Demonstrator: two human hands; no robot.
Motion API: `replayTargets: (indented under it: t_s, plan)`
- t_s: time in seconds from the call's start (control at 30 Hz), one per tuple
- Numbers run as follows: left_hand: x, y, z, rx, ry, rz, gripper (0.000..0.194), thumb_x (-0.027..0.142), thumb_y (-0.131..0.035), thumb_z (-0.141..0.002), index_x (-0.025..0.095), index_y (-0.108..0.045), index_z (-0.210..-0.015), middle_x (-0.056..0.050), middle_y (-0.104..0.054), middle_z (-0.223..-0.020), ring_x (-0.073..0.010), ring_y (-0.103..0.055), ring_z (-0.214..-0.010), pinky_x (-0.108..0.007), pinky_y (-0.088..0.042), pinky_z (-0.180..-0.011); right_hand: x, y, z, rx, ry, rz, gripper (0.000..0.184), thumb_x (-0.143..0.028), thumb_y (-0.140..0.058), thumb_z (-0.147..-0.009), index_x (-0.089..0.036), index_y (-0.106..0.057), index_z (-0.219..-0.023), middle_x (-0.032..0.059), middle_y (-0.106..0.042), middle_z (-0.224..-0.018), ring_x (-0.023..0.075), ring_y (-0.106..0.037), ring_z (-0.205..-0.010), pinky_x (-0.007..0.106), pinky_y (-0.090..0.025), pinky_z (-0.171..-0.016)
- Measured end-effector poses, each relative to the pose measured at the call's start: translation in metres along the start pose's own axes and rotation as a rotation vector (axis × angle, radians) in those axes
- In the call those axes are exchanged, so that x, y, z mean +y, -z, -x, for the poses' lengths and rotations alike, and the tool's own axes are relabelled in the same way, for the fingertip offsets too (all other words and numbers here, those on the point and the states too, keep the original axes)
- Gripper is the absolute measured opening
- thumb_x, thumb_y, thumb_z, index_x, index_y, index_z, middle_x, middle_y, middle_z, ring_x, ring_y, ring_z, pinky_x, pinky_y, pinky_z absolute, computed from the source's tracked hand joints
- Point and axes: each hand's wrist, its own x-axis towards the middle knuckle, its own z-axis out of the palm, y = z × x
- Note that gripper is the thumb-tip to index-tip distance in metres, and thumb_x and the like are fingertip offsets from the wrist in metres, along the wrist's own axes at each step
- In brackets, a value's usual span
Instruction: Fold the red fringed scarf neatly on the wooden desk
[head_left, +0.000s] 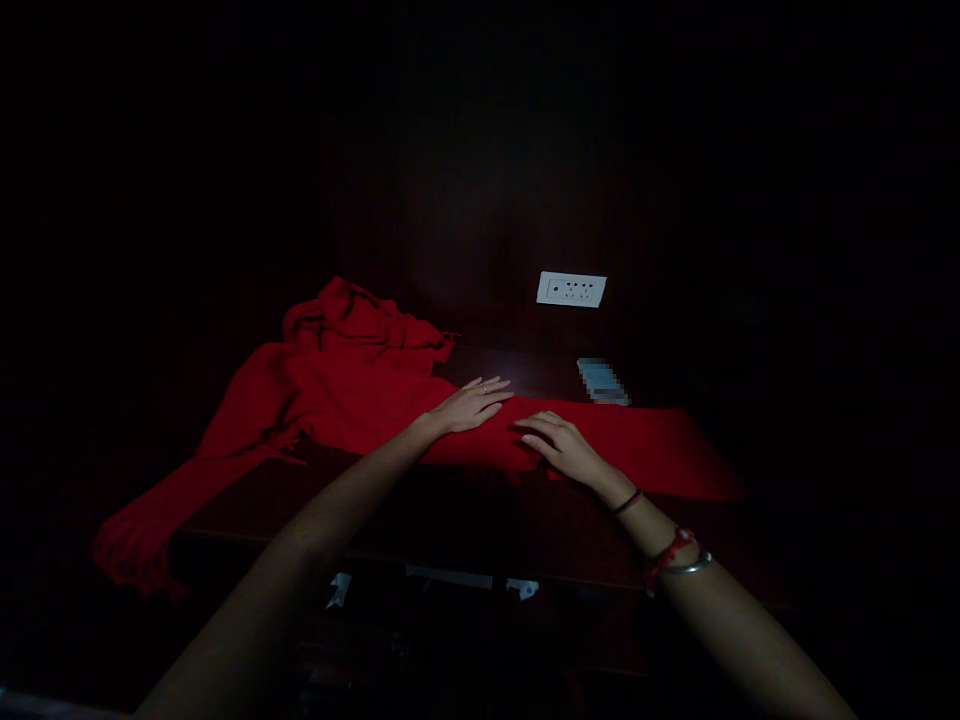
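Note:
A red fringed scarf (645, 440) lies across a dark tabletop, spread flat at the right and bunched up at the back left. One fringed end hangs over the front edge at the far left. My left hand (474, 404) rests on the cloth near the middle, palm down with fingers stretched out, a ring on one finger. Just to its right, my right hand (561, 446) is over the cloth, fingers loosely bent and apart. I cannot tell whether its fingertips touch the scarf. Neither hand holds anything.
Behind the scarf, a blurred-out phone-like flat object (603, 382) lies on the table (517, 368). A white socket plate (571, 289) is on the dark wall. Pale scraps (523, 588) show below the table's front edge. The surroundings are very dark.

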Motion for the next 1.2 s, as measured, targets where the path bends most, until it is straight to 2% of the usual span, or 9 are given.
replayTargets:
  t_s: [0.07,0.17,0.37,0.47,0.6,0.73,0.87,1.03,1.2]
  plan:
    - [-0.002,0.004,0.017,-0.016,-0.002,0.009,0.044,0.041,-0.021,-0.089,0.027,-0.028,-0.13,-0.001,-0.017,-0.141,-0.0163,-0.01,-0.128,-0.037,-0.011,-0.103,0.013,0.0,0.002,-0.119,-0.159,0.069,0.05,-0.049,-0.03,-0.084,-0.022,-0.039,-0.125,0.0091,-0.042,-0.127,0.0242,-0.033,-0.118,0.047,-0.026,-0.095]
    - [-0.017,0.007,0.045,-0.15,-0.025,0.008,0.05,0.046,-0.026,-0.087,0.027,-0.02,-0.133,-0.003,-0.016,-0.14,-0.0188,-0.012,-0.128,-0.039,-0.015,-0.102,0.027,-0.001,0.006,-0.386,-0.363,0.126,0.062,-0.062,-0.023,-0.079,-0.031,-0.023,-0.132,0.0032,-0.018,-0.14,0.033,-0.01,-0.126,0.061,-0.011,-0.095]
    - [-0.049,0.015,0.072,-0.226,0.048,-0.065,0.056,0.049,-0.03,-0.085,0.024,-0.018,-0.134,-0.006,-0.015,-0.14,-0.0215,-0.012,-0.128,-0.039,-0.017,-0.102,0.03,0.006,0.009,-0.533,-0.415,0.116,0.078,-0.072,-0.025,-0.069,-0.033,-0.007,-0.135,0.0021,-0.001,-0.142,0.0337,0.001,-0.127,0.06,-0.004,-0.096]
    - [-0.042,0.022,0.071,-0.176,0.022,-0.091,0.055,0.048,-0.031,-0.085,0.023,-0.022,-0.133,-0.006,-0.019,-0.14,-0.0202,-0.016,-0.127,-0.036,-0.018,-0.102,0.026,0.011,0.01,-0.542,-0.414,0.088,0.077,-0.071,-0.022,-0.071,-0.032,-0.006,-0.135,0.0027,-0.001,-0.142,0.0324,0.003,-0.127,0.059,-0.003,-0.096]
    - [-0.013,0.028,0.067,-0.016,-0.047,-0.109,0.05,0.045,-0.033,-0.085,0.024,-0.029,-0.13,-0.004,-0.02,-0.14,-0.0197,-0.016,-0.127,-0.035,-0.017,-0.103,0.022,0.01,0.011,-0.55,-0.413,0.105,0.08,-0.074,-0.024,-0.068,-0.032,-0.007,-0.135,0.004,0.002,-0.142,0.0337,0.004,-0.126,0.061,-0.001,-0.095]
    - [0.001,0.024,0.071,-0.176,-0.057,-0.049,0.055,0.049,-0.03,-0.084,0.028,-0.018,-0.133,-0.003,-0.014,-0.141,-0.0225,-0.012,-0.128,-0.041,-0.017,-0.102,0.026,0.008,0.017,-0.548,-0.384,0.137,0.081,-0.074,-0.026,-0.067,-0.033,-0.009,-0.134,0.0036,0.001,-0.142,0.0337,0.003,-0.126,0.06,-0.002,-0.095]
    - [-0.018,0.02,0.088,-0.309,0.008,-0.053,0.058,0.053,-0.027,-0.084,0.028,-0.014,-0.134,-0.005,-0.01,-0.141,-0.0246,-0.009,-0.128,-0.043,-0.015,-0.101,0.032,0.007,0.027,-0.484,-0.322,0.16,0.075,-0.071,-0.023,-0.071,-0.033,-0.011,-0.134,0.0037,-0.003,-0.142,0.0323,0.0,-0.127,0.058,-0.005,-0.097]
    - [-0.032,0.023,0.103,-0.271,0.018,-0.063,0.057,0.053,-0.028,-0.083,0.029,-0.016,-0.133,-0.003,-0.012,-0.141,-0.023,-0.01,-0.128,-0.041,-0.015,-0.101,0.032,0.006,0.033,-0.411,-0.307,0.163,0.071,-0.068,-0.023,-0.074,-0.031,-0.017,-0.134,0.0049,-0.009,-0.142,0.0326,-0.005,-0.127,0.058,-0.008,-0.097]
    - [0.001,0.035,0.095,-0.116,-0.056,-0.061,0.056,0.05,-0.041,-0.079,0.026,-0.029,-0.129,-0.006,-0.03,-0.135,-0.0223,-0.027,-0.122,-0.037,-0.023,-0.099,0.016,0.017,0.024,-0.287,-0.181,0.116,0.068,-0.064,-0.032,-0.075,-0.027,-0.028,-0.131,0.0065,-0.022,-0.139,0.0289,-0.01,-0.127,0.055,-0.01,-0.098]
